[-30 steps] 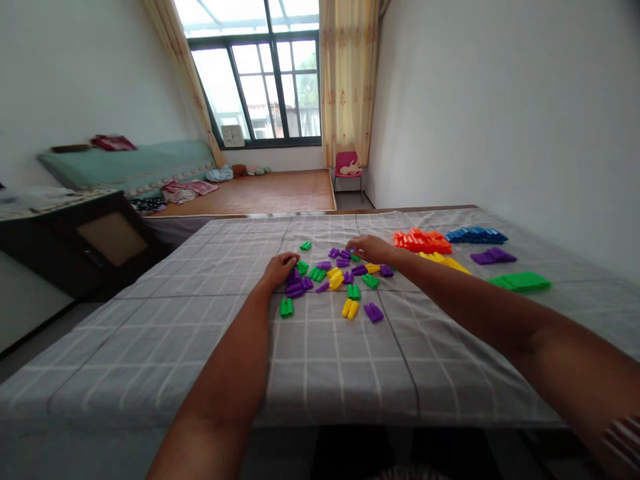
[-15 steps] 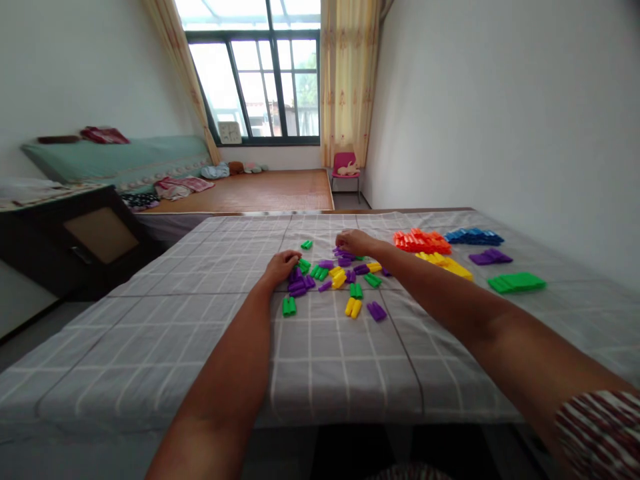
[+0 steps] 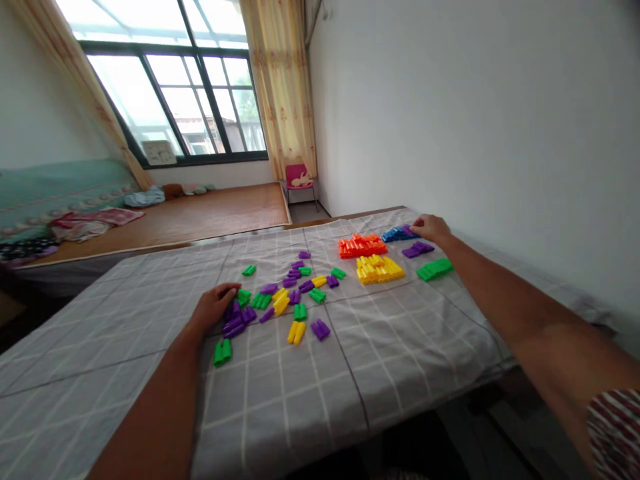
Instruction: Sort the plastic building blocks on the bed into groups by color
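Note:
Small plastic pieces, each like two tubes joined side by side, lie scattered on the checked cloth. My left hand [image 3: 217,304] rests at the left of this scatter, fingers curled together against a green piece [image 3: 244,297] and above a purple cluster [image 3: 235,321]; its fingertips hide whatever they may hold. Far to the right, my right hand [image 3: 433,229] pinches a purple piece [image 3: 408,230] at the edge of the blue pile [image 3: 393,235]. Just in front of that hand lie a purple group [image 3: 418,249] and a green row [image 3: 434,269].
An orange pile [image 3: 363,246] and a yellow pile [image 3: 379,269] stand between the scatter and the right-hand groups. The grey checked cloth [image 3: 280,407] covers the table. Beyond its far edge are a low bed [image 3: 220,208] and a pink chair [image 3: 297,175]. A white wall runs along the right.
My right hand has gone from the scattered pieces over to the blue pile, with a purple piece in its fingers. The view has turned right. My left hand stays by the green and purple pieces.

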### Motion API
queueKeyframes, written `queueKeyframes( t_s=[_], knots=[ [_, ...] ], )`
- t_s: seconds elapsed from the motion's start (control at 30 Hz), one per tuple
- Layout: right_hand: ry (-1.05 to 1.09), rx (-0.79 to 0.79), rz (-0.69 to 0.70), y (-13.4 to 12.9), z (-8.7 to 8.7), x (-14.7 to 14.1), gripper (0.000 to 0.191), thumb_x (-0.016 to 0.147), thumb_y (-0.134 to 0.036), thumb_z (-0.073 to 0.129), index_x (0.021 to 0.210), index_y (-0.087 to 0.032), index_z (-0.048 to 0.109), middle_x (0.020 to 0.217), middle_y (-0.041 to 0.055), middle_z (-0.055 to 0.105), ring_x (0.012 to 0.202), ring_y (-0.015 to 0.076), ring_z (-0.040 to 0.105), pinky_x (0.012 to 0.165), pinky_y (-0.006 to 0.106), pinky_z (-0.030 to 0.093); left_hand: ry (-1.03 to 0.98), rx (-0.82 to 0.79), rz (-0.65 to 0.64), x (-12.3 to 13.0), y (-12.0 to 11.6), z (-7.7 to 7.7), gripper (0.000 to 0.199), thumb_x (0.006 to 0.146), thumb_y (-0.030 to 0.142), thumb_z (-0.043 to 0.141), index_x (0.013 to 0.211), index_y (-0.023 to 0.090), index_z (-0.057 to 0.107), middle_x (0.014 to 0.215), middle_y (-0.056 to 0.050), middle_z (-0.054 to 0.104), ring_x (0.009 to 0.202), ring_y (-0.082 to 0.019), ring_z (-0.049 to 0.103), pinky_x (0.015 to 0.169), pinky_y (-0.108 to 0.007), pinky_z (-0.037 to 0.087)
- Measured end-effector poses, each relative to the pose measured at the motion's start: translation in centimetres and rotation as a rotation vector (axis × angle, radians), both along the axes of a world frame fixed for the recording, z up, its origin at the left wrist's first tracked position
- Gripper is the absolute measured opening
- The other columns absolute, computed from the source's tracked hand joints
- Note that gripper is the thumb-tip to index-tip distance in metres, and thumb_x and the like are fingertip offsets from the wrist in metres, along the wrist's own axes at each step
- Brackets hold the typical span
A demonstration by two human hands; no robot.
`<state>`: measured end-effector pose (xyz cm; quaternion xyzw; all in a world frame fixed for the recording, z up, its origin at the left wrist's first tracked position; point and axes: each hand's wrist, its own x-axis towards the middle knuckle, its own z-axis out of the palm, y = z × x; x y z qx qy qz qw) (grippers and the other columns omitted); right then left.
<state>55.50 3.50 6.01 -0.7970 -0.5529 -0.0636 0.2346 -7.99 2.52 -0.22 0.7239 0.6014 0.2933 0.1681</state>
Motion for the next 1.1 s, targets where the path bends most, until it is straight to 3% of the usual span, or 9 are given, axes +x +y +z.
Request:
queueKeyframes(
  t_s=[0.17,0.37,0.5,0.63,0.73,0.83,1.0,1.1],
  knots=[
    [-0.066,-0.163,0.015,-1.2,-2.4,0.7,0.026,0.072,-0.048,0.067,0.080,-0.023,0.070,0.084,0.0044,0.072,0.075,0.0180,0.063,0.058,0.025,0.042,0.055,-0.013,0.037,-0.2,0.1,0.0,0.052,0.073,0.056,0.048,0.105,0.021,0.071,0.089,-0.002,0.074,0.079,-0.023,0.065,0.070,-0.029,0.051],
    [-0.122,-0.247,-0.014,-1.7,-3.7,-0.3,0.025,0.072,-0.045,0.065,0.084,-0.025,0.071,0.091,0.0056,0.072,0.081,0.0208,0.064,0.061,0.027,0.042,0.100,-0.004,0.042,-0.2,0.1,0.1,0.051,0.073,0.055,0.048,0.105,0.022,0.071,0.093,-0.003,0.074,0.082,-0.023,0.065,0.071,-0.029,0.050],
    [-0.136,-0.175,-0.035,-2.1,-3.3,0.8,0.027,0.079,-0.044,0.057,0.088,-0.024,0.071,0.092,0.0070,0.072,0.083,0.0223,0.064,0.064,0.029,0.043,0.102,-0.003,0.044,-0.2,0.1,0.0,0.051,0.074,0.055,0.047,0.105,0.022,0.072,0.089,-0.003,0.074,0.077,-0.022,0.065,0.070,-0.029,0.051],
    [-0.159,0.019,0.040,-2.2,-1.3,-0.3,0.028,0.085,-0.038,0.051,0.090,-0.019,0.071,0.092,0.0085,0.072,0.082,0.0209,0.064,0.068,0.028,0.043,0.069,-0.004,0.032,-0.3,0.4,-0.2,0.052,0.074,0.054,0.048,0.106,0.020,0.071,0.088,-0.003,0.074,0.078,-0.022,0.065,0.068,-0.028,0.051],
    [-0.131,0.138,0.254,-2.2,0.4,-5.1,0.026,0.086,-0.035,0.050,0.090,-0.017,0.069,0.091,0.0075,0.072,0.078,0.0186,0.064,0.070,0.027,0.043,0.033,0.009,0.012,-0.1,0.3,-0.4,0.049,0.074,0.051,0.050,0.103,0.018,0.071,0.092,-0.005,0.074,0.083,-0.022,0.066,0.073,-0.029,0.051],
    [-0.059,0.145,0.544,-2.5,1.0,-12.7,0.025,0.087,-0.035,0.051,0.092,-0.017,0.068,0.087,0.0053,0.072,0.072,0.0162,0.063,0.067,0.025,0.043,-0.035,0.030,-0.005,0.3,-0.2,-0.4,0.042,0.074,0.044,0.052,0.099,0.018,0.072,0.096,-0.006,0.074,0.089,-0.022,0.066,0.079,-0.029,0.051],
    [-0.062,-0.005,0.998,-3.7,-0.7,-25.7,0.021,0.088,-0.032,0.053,0.097,-0.020,0.067,0.088,0.0028,0.072,0.072,0.0144,0.063,0.067,0.024,0.043,-0.108,0.020,-0.006,0.6,-0.6,-0.7,0.035,0.077,0.035,0.053,0.099,0.017,0.072,0.097,-0.006,0.074,0.087,-0.020,0.066,0.081,-0.030,0.051],
    [-0.153,-0.080,1.107,-3.0,-1.8,-31.1,0.020,0.087,-0.025,0.053,0.099,-0.020,0.068,0.094,0.0040,0.072,0.080,0.0158,0.064,0.070,0.023,0.043,-0.129,0.033,-0.026,0.5,-0.4,-1.1,0.033,0.078,0.033,0.053,0.099,0.016,0.073,0.097,-0.006,0.074,0.087,-0.019,0.066,0.081,-0.029,0.051]
  ],
)
